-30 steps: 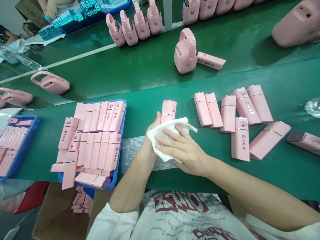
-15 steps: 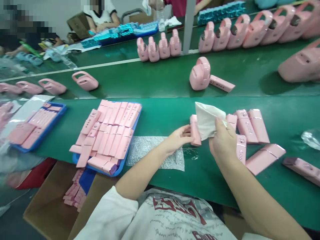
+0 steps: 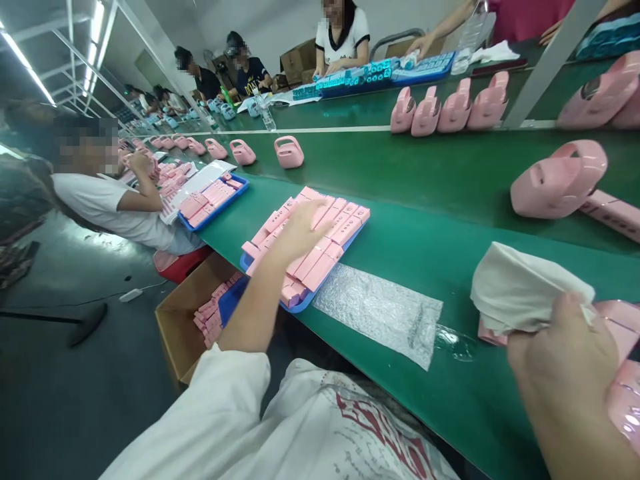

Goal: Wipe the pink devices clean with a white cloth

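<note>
My left hand (image 3: 303, 230) reaches over a blue tray (image 3: 301, 306) heaped with long pink plastic casings (image 3: 320, 265). Its fingers are stretched out across the upper casings; whether one is touched is hard to tell. On the right, my right hand (image 3: 565, 360) grips a white cloth (image 3: 520, 283), bunched between thumb and fingers. A pink casing (image 3: 493, 333) shows partly from beneath the cloth, the rest of it hidden. More glossy pink casings (image 3: 625, 323) lie beside and behind the right hand, cut off by the frame edge.
Bubble wrap (image 3: 380, 310) lies on the green bench between my hands. Pink handled housings (image 3: 557, 180) stand along the raised strip. A second blue tray (image 3: 220, 207) sits farther left, near a seated co-worker (image 3: 95, 197). Below the bench edge is a cardboard box (image 3: 175, 333) with pink parts.
My view has swung left. My left hand has let go of the pink casing near the cloth and moved over to the tray. The cloth remains in my right hand.
</note>
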Motion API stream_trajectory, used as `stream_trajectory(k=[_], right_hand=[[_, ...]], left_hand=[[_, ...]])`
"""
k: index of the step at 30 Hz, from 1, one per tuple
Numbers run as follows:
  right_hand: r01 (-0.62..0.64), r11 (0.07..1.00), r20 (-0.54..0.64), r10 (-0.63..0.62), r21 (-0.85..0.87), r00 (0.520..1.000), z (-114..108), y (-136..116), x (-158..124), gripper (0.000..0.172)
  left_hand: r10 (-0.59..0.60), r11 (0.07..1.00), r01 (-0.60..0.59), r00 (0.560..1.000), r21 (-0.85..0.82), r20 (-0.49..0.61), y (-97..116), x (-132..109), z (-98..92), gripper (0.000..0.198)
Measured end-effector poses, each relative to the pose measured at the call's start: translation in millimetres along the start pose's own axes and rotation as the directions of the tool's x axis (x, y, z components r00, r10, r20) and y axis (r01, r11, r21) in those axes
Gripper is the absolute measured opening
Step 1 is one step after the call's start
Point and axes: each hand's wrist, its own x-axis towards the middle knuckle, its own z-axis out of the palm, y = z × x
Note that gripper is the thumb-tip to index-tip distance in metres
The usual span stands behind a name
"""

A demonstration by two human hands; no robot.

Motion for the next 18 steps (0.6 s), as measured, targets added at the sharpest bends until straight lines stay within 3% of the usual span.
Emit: stream_trajectory(k=[1, 2, 5, 8, 14, 16, 18], right_hand=[[-0.021, 0.999, -0.018, 0.022, 0.024, 1.000, 1, 0, -1, 0.037], [-0.047, 0.997, -0.056, 0.050, 0.056, 0.997, 1, 0, -2, 0.039], [-0.095, 0.990, -0.077, 0.103, 0.101, 0.992, 3, 0, -3, 0.039], [-0.074, 0.994, -0.056, 0.079, 0.085, 0.995, 3, 1, -1, 0.037], [-0.106, 0.992, -0.002, 0.107, 0.075, 0.994, -3, 0, -1, 0.030], [-0.117, 0.991, -0.010, 0.118, 0.070, 0.993, -3, 0, -1, 0.029], [-0.143, 0.988, -0.040, 0.146, 0.053, 0.989, -2, 1, 1, 0.029]], left_hand=[[-0.145, 0.979, 0.156, 0.985, 0.133, -0.093, -18, 12, -12.6, 0.037], [-0.209, 0.958, 0.233, 0.967, 0.168, -0.149, -35, 24, -22.5, 0.036], [-0.285, 0.921, 0.324, 0.939, 0.217, -0.193, -73, 48, -37.5, 0.019], [-0.308, 0.910, 0.343, 0.936, 0.232, -0.172, -91, 57, -37.5, 0.021], [-0.251, 0.949, 0.283, 0.944, 0.137, -0.212, -92, 62, -34.8, 0.015], [-0.208, 0.971, 0.231, 0.947, 0.065, -0.245, -79, 61, -36.8, 0.004], [-0.157, 0.987, 0.156, 0.952, -0.024, -0.263, -56, 55, -34.5, 0.015]])
